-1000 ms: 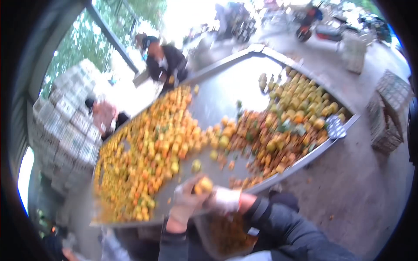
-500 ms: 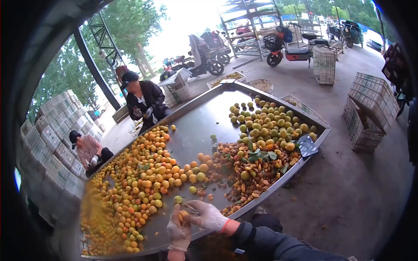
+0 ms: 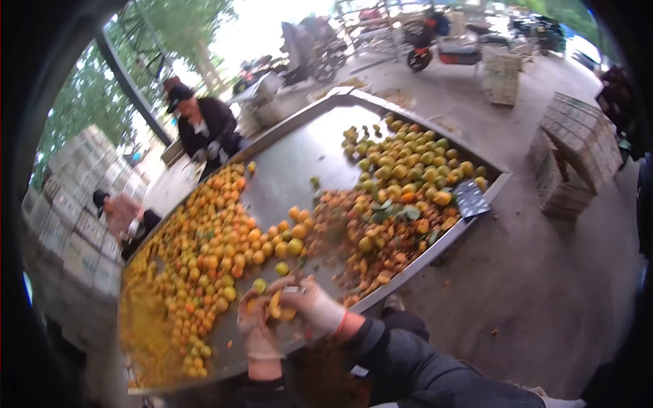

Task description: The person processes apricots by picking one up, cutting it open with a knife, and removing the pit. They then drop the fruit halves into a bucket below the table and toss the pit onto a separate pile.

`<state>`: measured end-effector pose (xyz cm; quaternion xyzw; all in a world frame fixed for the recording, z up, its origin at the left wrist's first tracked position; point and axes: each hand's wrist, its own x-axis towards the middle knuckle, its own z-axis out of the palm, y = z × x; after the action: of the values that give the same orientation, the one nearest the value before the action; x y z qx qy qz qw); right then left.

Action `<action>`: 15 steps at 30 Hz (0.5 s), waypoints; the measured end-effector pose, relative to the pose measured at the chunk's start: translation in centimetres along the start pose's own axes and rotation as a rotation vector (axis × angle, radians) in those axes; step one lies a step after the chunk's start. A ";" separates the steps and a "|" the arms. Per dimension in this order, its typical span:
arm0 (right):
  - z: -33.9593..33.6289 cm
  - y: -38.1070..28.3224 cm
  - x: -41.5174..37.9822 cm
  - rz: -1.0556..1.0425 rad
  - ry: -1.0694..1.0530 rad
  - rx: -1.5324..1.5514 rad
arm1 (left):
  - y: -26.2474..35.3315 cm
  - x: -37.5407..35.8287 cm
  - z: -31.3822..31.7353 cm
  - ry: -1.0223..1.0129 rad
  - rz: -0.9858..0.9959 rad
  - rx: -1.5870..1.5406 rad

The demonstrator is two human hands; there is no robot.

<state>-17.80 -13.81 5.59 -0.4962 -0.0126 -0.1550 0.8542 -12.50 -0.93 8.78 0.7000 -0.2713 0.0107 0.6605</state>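
Both my hands wear pale gloves and meet above the near edge of the metal table (image 3: 228,353). My left hand (image 3: 260,334) is closed around an orange apricot piece, mostly covered by its fingers. Close beside it, my right hand (image 3: 320,307) pinches a split apricot (image 3: 276,306) with its orange flesh showing. A small pale item (image 3: 294,289) shows at the right fingers; I cannot make out what it is. Greenish apricots (image 3: 281,268) lie just beyond the hands. Whole orange apricots (image 3: 218,238) spread over the left side.
Split apricots and scraps (image 3: 350,231) heap at the right, with leaves and greener apricots (image 3: 408,160) behind. A dark flat object (image 3: 471,198) rests on the right rim. Two people (image 3: 207,129) are at the far left side. Crates (image 3: 568,153) stand on the floor, scooters behind.
The view has shifted, so the table sits slightly higher and further left. The split apricot between my hands has opened, showing more orange flesh, and my hands have drawn slightly apart.
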 end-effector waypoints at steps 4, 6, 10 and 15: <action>0.2 -3.3 -0.2 0.270 0.128 0.071 | -0.7 -2.4 -4.6 -0.105 -0.551 -0.797; 0.2 -4.1 -0.5 0.310 0.070 0.026 | 1.9 -3.6 -6.2 -0.374 -0.594 -0.294; 1.5 -2.8 -1.0 0.367 -0.045 0.031 | -0.5 -6.7 -5.8 -0.228 -0.522 0.019; 2.4 0.4 -0.9 0.183 -0.197 -0.225 | -0.9 -5.6 -2.8 -0.142 -0.663 -0.611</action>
<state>-18.26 -11.33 6.31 -0.6006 -0.0335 -0.0280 0.7984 -15.96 3.75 6.22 0.5209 -0.0678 -0.3301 0.7843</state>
